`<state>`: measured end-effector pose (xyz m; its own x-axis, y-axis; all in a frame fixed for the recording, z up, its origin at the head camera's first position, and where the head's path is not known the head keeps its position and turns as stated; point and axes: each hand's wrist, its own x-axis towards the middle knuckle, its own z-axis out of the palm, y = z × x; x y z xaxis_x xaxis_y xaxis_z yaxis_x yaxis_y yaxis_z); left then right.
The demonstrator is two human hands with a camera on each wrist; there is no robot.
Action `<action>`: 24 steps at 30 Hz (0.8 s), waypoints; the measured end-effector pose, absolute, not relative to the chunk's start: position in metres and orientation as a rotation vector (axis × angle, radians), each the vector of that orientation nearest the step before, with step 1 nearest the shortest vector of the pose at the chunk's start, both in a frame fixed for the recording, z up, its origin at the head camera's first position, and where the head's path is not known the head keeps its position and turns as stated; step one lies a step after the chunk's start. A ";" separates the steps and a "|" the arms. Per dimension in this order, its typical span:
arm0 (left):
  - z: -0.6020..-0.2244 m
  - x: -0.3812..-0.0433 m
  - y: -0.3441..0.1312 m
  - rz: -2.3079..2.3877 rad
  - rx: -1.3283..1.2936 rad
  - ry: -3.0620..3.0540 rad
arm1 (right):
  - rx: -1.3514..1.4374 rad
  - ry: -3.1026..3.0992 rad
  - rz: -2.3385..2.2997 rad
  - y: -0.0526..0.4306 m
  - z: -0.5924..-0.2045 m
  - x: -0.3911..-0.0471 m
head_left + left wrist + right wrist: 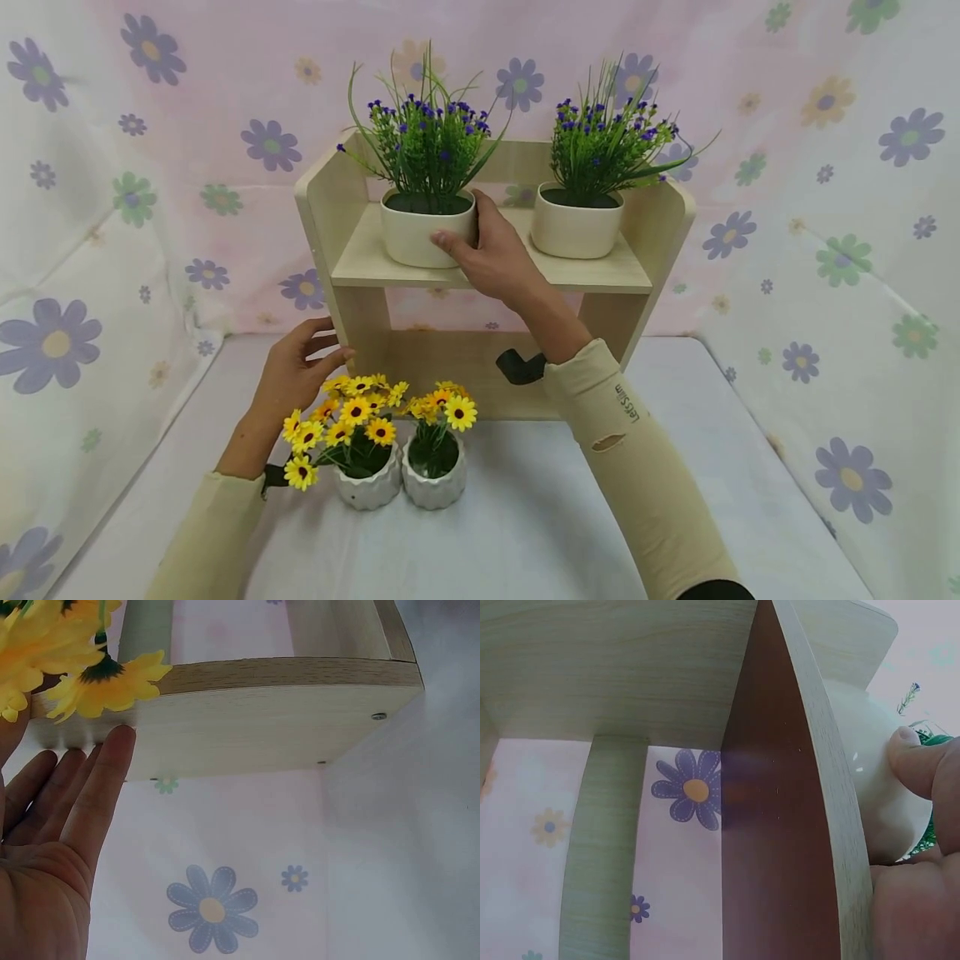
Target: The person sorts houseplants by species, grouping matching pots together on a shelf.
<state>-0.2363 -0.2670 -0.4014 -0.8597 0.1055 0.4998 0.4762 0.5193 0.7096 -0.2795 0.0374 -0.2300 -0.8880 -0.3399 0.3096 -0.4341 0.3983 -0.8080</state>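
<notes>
A two-tier wooden shelf [491,279] stands on the white cloth. On its upper board, at the left, sits a cream pot [416,237] of artificial grass with purple flowers. My right hand [498,254] grips this pot at its right side, thumb across the front; the other fingers are mostly hidden behind it. In the right wrist view the thumb [915,761] presses the pot's wall [877,772]. My left hand [292,371] touches the shelf's left side panel [247,727] with nearly straight fingers; yellow flowers [105,686] hide part of it in the left wrist view.
A matching cream pot [577,225] with purple flowers stands at the upper board's right. Two small white pots [369,487] of yellow flowers are side by side on the cloth before the shelf, close to my left forearm. Flower-printed fabric [832,333] surrounds the table.
</notes>
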 end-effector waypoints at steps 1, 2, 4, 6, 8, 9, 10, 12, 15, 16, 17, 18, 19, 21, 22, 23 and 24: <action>-0.401 -0.236 -0.267 -1.284 -0.478 -2.369 | 0.700 -2.547 1.510 0.037 -0.230 -0.279; -0.401 -0.236 -0.267 -1.281 -0.475 -2.372 | 0.694 -2.549 1.498 0.037 -0.230 -0.278; -0.401 -0.235 -0.267 -1.273 -0.470 -2.378 | 0.689 -2.549 1.476 0.038 -0.230 -0.277; -0.401 -0.236 -0.268 -1.264 -0.466 -2.383 | 0.671 -2.556 1.454 0.038 -0.230 -0.276; -0.401 -0.236 -0.268 -1.258 -0.464 -2.386 | 0.648 -2.562 1.450 0.039 -0.230 -0.275; -0.402 -0.236 -0.268 -1.258 -0.464 -2.386 | 0.636 -2.562 1.456 0.039 -0.231 -0.274; -0.402 -0.236 -0.269 -1.260 -0.465 -2.386 | 0.622 -2.559 1.466 0.039 -0.232 -0.274; -0.402 -0.236 -0.269 -1.260 -0.466 -2.385 | 0.601 -2.549 1.507 0.040 -0.233 -0.272; -0.402 -0.236 -0.269 -1.261 -0.467 -2.383 | 0.602 -2.504 1.591 0.042 -0.236 -0.269; -0.402 -0.236 -0.269 -1.261 -0.467 -2.381 | 0.604 -2.486 1.621 0.043 -0.237 -0.267; -0.402 -0.236 -0.269 -1.259 -0.467 -2.381 | 0.604 -2.472 1.646 0.045 -0.237 -0.266; -0.402 -0.235 -0.268 -1.257 -0.467 -2.380 | 0.608 -2.457 1.664 0.046 -0.237 -0.264; -0.401 -0.235 -0.268 -1.258 -0.467 -2.381 | 0.610 -2.441 1.679 0.047 -0.238 -0.262; -0.401 -0.235 -0.268 -1.257 -0.466 -2.383 | 0.608 -2.415 1.694 0.049 -0.238 -0.259; -0.401 -0.235 -0.268 -1.256 -0.464 -2.383 | 0.606 -2.403 1.696 0.051 -0.239 -0.257; -0.401 -0.235 -0.268 -1.257 -0.464 -2.384 | 0.607 -2.389 1.694 0.052 -0.240 -0.254; -0.401 -0.235 -0.267 -1.259 -0.465 -2.383 | 0.608 -2.371 1.697 0.054 -0.241 -0.252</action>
<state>-0.2347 -0.2675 -0.4006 -0.8631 0.1020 0.4946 0.4661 0.5381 0.7023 -0.2520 0.0536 -0.2413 -0.9038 -0.2305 0.3606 -0.4157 0.2723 -0.8678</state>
